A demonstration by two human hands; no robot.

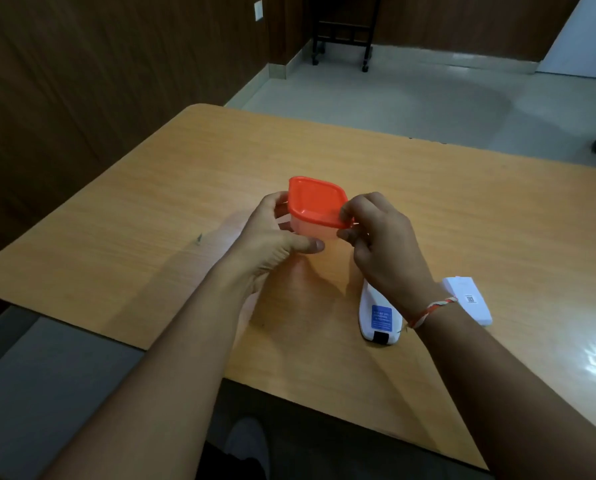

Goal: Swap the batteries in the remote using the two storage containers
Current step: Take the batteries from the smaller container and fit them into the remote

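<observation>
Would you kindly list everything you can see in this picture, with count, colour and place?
Container: one, translucent body, held above the table between both hands.
Lid: one, orange, on the container.
Remote: one, white with a blue label, lying near the table's front edge under the right wrist.
Battery cover: one, white, on the table right of the remote.
Table: one, light wood.
Wheeled stand: one, black, on the floor at the far wall.
Thread bracelet: one, orange and white, right wrist.
Left hand: grip on the container's side.
Right hand: pinching the lid's edge.
</observation>
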